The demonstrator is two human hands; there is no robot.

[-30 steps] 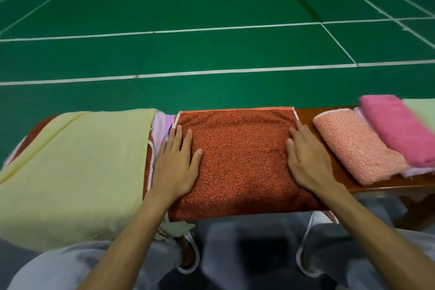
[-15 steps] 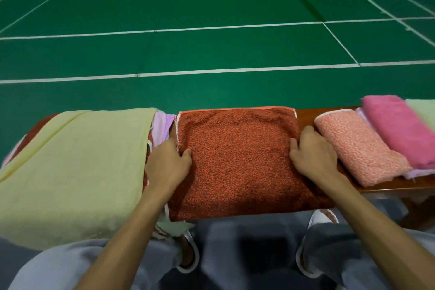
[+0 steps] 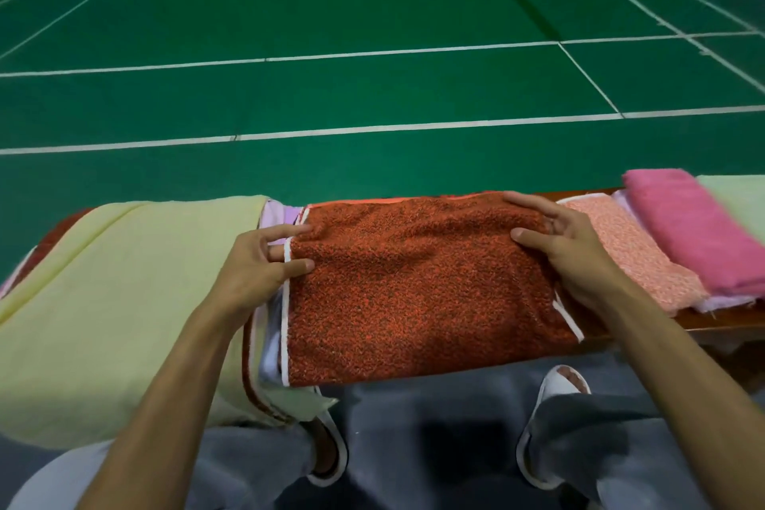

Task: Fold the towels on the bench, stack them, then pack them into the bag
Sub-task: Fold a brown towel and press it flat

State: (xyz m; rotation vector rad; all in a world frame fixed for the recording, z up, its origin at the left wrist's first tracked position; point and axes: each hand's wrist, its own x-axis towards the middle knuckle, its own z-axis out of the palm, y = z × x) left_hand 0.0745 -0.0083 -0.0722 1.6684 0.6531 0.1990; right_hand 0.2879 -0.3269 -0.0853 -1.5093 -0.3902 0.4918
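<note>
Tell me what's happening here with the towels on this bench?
A person grips the rust-red towel in the middle of the bench, with the left hand at its left edge and the right hand at its right edge. A pale yellow towel lies draped to the left. A folded peach towel and a pink towel sit to the right. No bag is in view.

Towel (image 3: 422, 294) into left grip (image 3: 256, 265), right grip (image 3: 575, 257)

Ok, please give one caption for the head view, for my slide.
Left hand and right hand grip opposite edges of the folded rust-red towel on the bench.
</note>
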